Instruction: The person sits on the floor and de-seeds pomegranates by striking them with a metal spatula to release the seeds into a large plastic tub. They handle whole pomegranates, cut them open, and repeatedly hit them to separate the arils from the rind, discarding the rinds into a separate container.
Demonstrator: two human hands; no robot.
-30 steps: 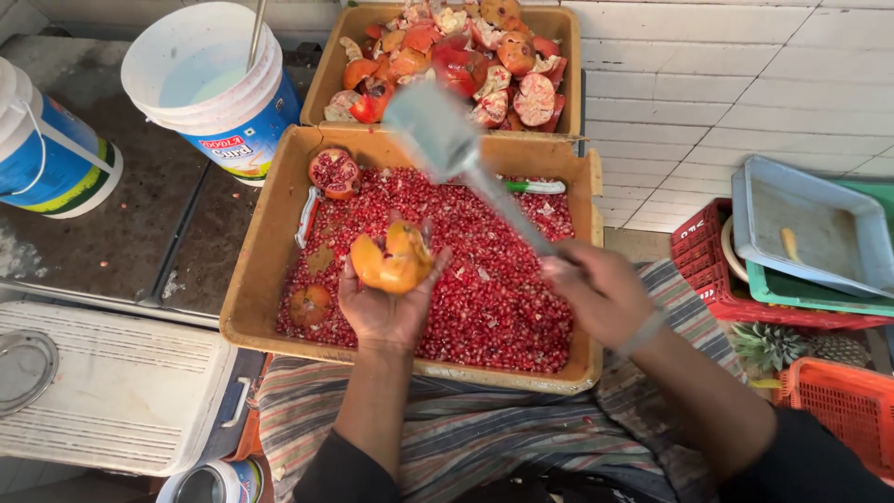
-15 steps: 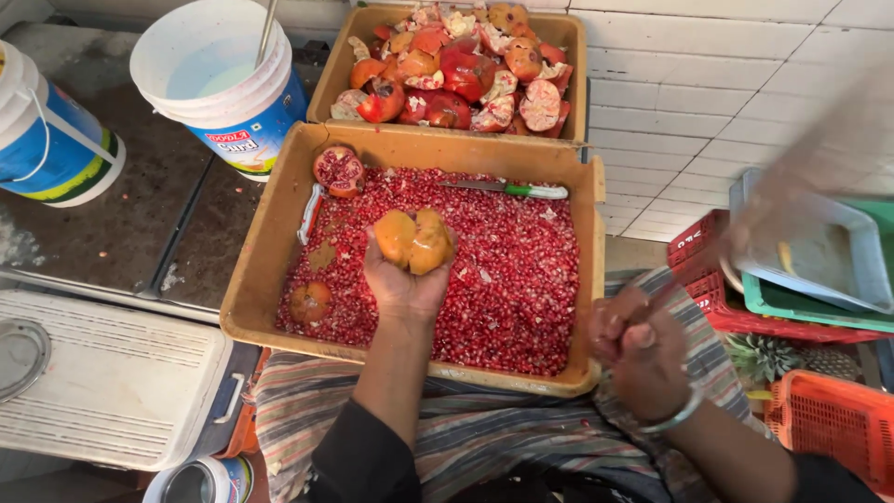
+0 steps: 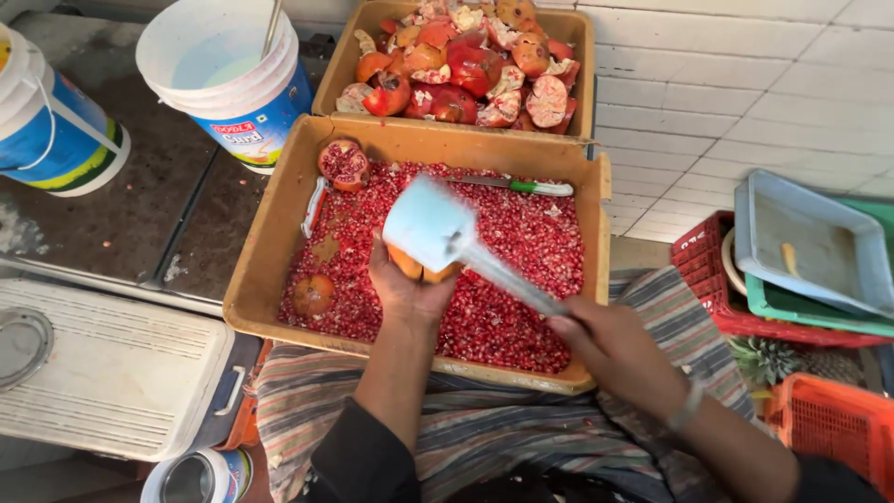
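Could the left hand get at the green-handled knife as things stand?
Probably not at once: the left hand holds a pomegranate piece, and the mallet in the right hand is over it. The knife itself lies uncovered on the seeds beyond.

Two brown trays are counted: a near tray [image 3: 270, 242] of loose seeds and a far tray [image 3: 337, 70] of peels. Two white buckets [image 3: 233, 74] are seen at the left. One mallet [image 3: 438, 228], one green-handled knife [image 3: 521, 186] and two hands are counted.
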